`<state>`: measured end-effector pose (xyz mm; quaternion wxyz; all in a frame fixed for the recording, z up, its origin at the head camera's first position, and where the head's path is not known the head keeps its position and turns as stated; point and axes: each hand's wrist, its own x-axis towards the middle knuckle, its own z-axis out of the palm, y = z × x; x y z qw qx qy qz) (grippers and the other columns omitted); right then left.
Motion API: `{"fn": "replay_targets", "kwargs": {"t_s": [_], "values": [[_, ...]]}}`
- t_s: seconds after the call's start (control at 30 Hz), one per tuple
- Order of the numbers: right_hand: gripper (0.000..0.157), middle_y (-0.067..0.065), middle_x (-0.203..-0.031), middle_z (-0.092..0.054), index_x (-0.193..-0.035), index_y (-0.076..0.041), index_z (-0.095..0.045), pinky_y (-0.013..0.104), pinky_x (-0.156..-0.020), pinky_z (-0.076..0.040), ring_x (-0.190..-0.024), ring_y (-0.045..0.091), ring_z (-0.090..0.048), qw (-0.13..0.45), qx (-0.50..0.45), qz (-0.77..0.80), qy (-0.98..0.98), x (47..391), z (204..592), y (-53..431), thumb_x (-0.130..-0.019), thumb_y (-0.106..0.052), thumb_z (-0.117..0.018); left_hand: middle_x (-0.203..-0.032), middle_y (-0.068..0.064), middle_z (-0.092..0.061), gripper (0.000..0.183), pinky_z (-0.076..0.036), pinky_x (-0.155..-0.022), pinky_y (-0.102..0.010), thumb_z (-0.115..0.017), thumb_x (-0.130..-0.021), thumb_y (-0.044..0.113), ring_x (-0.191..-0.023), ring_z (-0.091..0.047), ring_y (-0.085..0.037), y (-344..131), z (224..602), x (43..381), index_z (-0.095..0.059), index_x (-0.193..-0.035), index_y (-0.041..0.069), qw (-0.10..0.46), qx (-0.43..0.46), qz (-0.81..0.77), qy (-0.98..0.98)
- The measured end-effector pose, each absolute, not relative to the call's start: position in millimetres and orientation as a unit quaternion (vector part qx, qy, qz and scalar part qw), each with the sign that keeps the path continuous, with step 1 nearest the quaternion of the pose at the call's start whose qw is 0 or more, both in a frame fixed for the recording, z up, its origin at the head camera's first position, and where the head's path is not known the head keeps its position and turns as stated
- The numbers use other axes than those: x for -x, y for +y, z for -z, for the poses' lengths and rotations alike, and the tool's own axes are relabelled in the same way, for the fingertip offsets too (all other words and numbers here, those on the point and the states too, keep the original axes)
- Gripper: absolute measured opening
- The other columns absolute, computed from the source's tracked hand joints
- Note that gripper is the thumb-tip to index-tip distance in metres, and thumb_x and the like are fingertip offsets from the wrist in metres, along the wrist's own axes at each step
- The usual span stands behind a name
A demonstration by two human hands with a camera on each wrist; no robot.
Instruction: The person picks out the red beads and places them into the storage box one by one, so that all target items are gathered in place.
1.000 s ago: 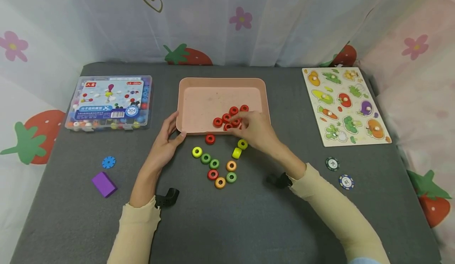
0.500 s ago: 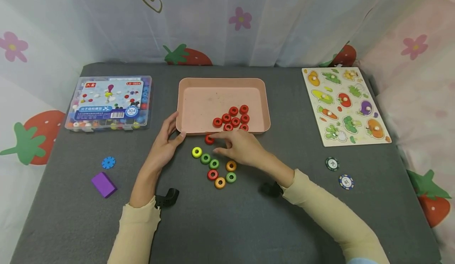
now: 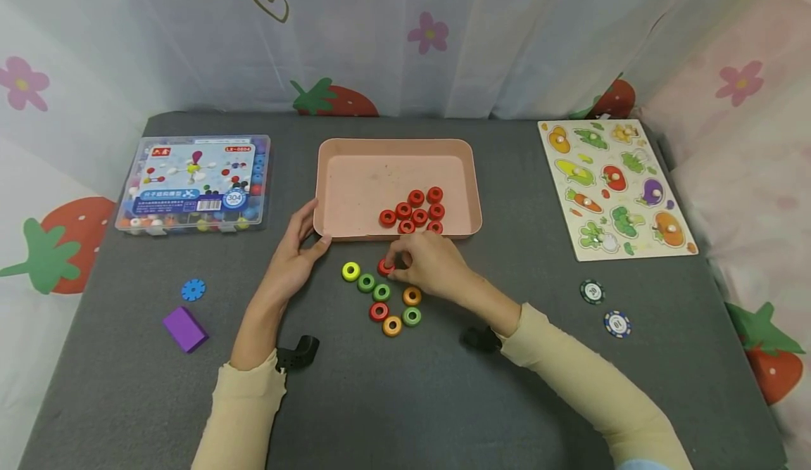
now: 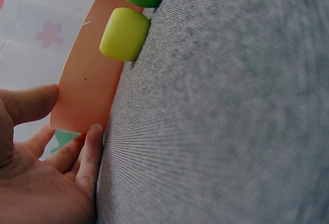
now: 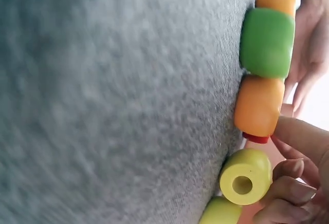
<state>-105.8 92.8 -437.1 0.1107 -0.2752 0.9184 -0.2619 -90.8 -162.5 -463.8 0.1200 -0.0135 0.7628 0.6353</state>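
Note:
My left hand (image 3: 291,255) holds the near left corner of a shallow pink tray (image 3: 361,174), thumb at the front rim and fingers along the side. In the left wrist view, the thumb touches the tray's rim (image 4: 85,80). Several red ring beads (image 3: 403,210) lie inside, at the near right. Just in front of the tray, my right hand (image 3: 434,262) pinches a red bead (image 3: 384,267) between thumb and forefinger. A loose curve of beads lies nearby: yellow (image 3: 350,271), green (image 3: 381,292), red (image 3: 379,312) and orange (image 3: 392,326). Two yellow beads (image 5: 247,178), hidden in the head view, show below the right hand.
A clear box of molecule-model parts (image 3: 196,185) lies at the back left. Nearer are a blue disc (image 3: 193,289) and a purple block (image 3: 186,329). At the right lie a vegetable puzzle board (image 3: 614,188) and two poker chips (image 3: 592,291) (image 3: 617,324).
My right hand has come out of the tray to the red bead by its front edge and drawn that bead nearer and slightly right. The left hand stays at the tray corner.

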Motion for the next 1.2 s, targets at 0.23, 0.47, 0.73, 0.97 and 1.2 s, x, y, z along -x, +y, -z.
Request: {"fn": "replay_targets", "kwargs": {"t_s": [0.23, 0.47, 0.73, 0.97, 1.2], "values": [[0.012, -0.009, -0.091, -0.062, -0.085, -0.022, -0.076, 0.027, -0.063, -0.042, -0.074, 0.009, -0.055, 0.098, 0.297, 0.258, 0.914, 102, 438, 96, -0.080, -0.024, -0.086, -0.163, -0.005, -0.029, 0.068, -0.029, -0.113, -0.053, -0.054, -0.105, 0.019, -0.148, -0.028, -0.025, -163, 464, 91, -0.018, -0.161, 0.030, 0.121, 0.013, -0.636, 0.762], [0.015, -0.012, -0.094, -0.068, -0.092, -0.022, -0.072, 0.030, -0.073, -0.048, -0.081, 0.009, -0.061, 0.056, 0.298, 0.335, 0.892, 109, 435, 101, -0.082, -0.022, -0.084, -0.163, -0.005, -0.029, 0.068, -0.028, -0.114, -0.053, -0.054, -0.104, 0.019, -0.149, -0.026, -0.023, -163, 463, 91, -0.018, -0.161, 0.029, 0.120, 0.014, -0.635, 0.763], [0.033, 0.007, -0.096, -0.067, -0.113, -0.008, -0.071, 0.035, -0.071, -0.047, -0.081, 0.026, -0.059, -0.025, 0.214, 0.417, 0.883, 135, 433, 115, -0.083, -0.013, -0.083, -0.164, -0.005, -0.028, 0.068, -0.029, -0.114, -0.053, -0.054, -0.105, 0.019, -0.150, -0.025, -0.023, -163, 463, 91, -0.018, -0.161, 0.028, 0.120, 0.012, -0.634, 0.763], [0.030, 0.007, -0.094, -0.066, -0.116, -0.010, -0.074, 0.032, -0.055, -0.042, -0.075, 0.020, -0.056, -0.007, 0.109, 0.357, 0.928, 156, 437, 127, -0.087, -0.018, -0.079, -0.164, -0.004, -0.028, 0.068, -0.029, -0.114, -0.052, -0.054, -0.105, 0.019, -0.150, -0.025, -0.022, -163, 464, 91, -0.017, -0.161, 0.028, 0.122, 0.013, -0.634, 0.764], [0.033, 0.007, -0.099, -0.070, -0.119, -0.010, -0.073, 0.034, -0.060, -0.045, -0.082, 0.020, -0.061, 0.007, 0.083, 0.349, 0.933, 163, 441, 127, -0.088, -0.017, -0.079, -0.164, -0.004, -0.029, 0.068, -0.030, -0.113, -0.052, -0.054, -0.105, 0.019, -0.150, -0.025, -0.022, -163, 464, 91, -0.018, -0.161, 0.028, 0.120, 0.016, -0.634, 0.764]]}}
